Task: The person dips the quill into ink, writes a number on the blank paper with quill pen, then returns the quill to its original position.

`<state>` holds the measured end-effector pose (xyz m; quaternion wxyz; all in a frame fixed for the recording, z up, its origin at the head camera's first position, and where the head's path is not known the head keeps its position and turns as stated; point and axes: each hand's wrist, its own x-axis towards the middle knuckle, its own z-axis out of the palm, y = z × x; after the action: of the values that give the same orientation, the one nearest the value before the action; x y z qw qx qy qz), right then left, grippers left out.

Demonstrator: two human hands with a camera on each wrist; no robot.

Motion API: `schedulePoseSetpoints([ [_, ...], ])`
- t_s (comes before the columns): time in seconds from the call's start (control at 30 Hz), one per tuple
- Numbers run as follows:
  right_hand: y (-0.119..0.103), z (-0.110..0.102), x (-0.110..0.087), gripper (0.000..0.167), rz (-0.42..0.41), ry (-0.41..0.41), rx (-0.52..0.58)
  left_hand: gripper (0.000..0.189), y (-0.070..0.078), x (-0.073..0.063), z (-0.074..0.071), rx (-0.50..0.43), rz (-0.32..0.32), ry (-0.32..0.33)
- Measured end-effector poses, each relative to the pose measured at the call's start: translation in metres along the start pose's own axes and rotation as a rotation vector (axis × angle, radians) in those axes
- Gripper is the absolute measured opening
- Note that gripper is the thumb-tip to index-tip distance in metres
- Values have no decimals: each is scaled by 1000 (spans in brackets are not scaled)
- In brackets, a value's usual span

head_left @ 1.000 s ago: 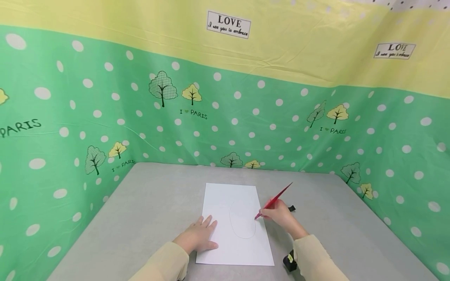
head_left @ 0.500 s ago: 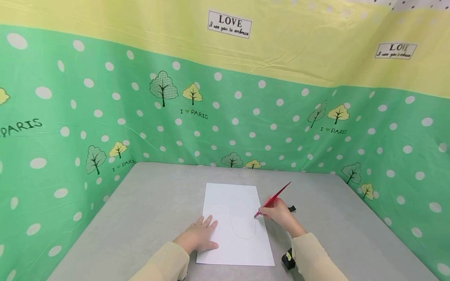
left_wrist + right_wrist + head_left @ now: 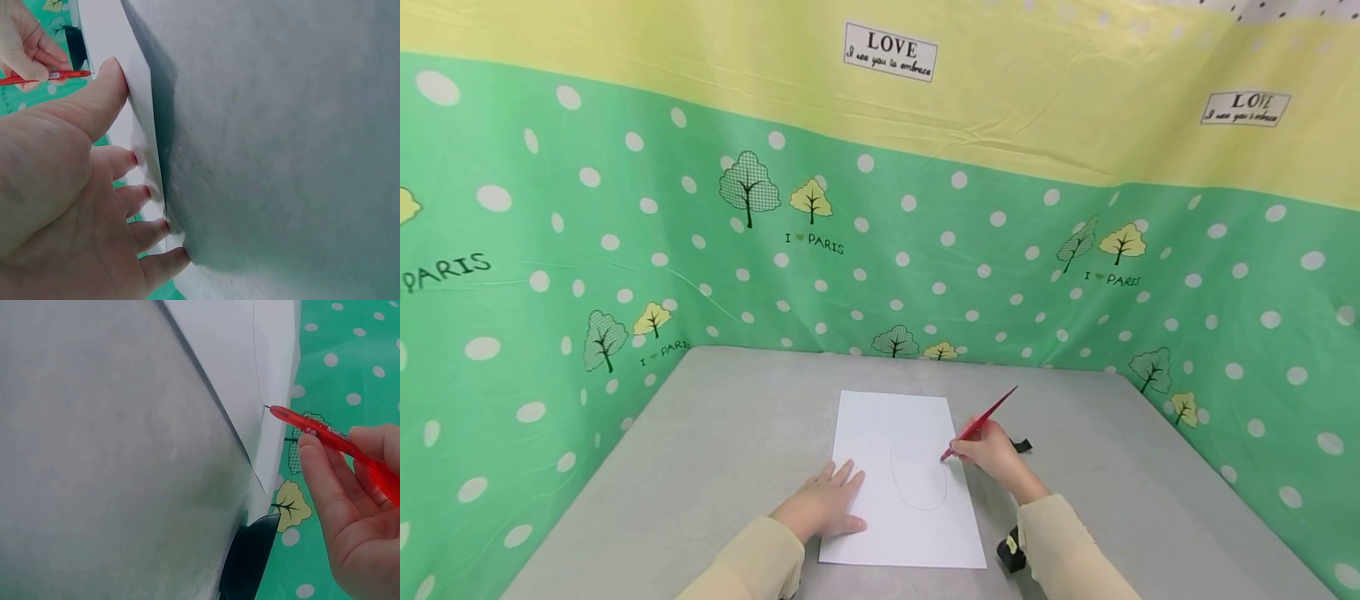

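Note:
A white sheet of paper (image 3: 880, 533) lies on the grey table and bears a thin, U-shaped pencil-thin line. My left hand (image 3: 823, 502) rests on the sheet's left edge, fingers spread. In the left wrist view its thumb and fingertips touch the paper along that edge. My right hand (image 3: 992, 450) pinches a slender red pen (image 3: 981, 422) between thumb and fingers, its tail slanting up to the right. In the right wrist view the pen (image 3: 312, 428) meets the paper at the end of the drawn line.
A small black object with a yellow patch (image 3: 1011, 552) is beside the right sleeve. Another black piece (image 3: 1022, 446) shows behind the right hand. Green and yellow printed cloth (image 3: 910, 275) stands around the back and sides of the grey table (image 3: 745, 417).
The right hand and pen have moved slightly up and to the left, the tip following the right side of the curve. My left hand and the paper have stayed in place.

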<state>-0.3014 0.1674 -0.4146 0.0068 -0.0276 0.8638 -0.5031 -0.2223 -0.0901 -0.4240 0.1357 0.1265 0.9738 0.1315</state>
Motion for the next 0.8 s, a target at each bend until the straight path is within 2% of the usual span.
schedulePoseSetpoints([
  [0.8,-2,7,4,16,4,24,3,75,0,1,1,7,2,13],
])
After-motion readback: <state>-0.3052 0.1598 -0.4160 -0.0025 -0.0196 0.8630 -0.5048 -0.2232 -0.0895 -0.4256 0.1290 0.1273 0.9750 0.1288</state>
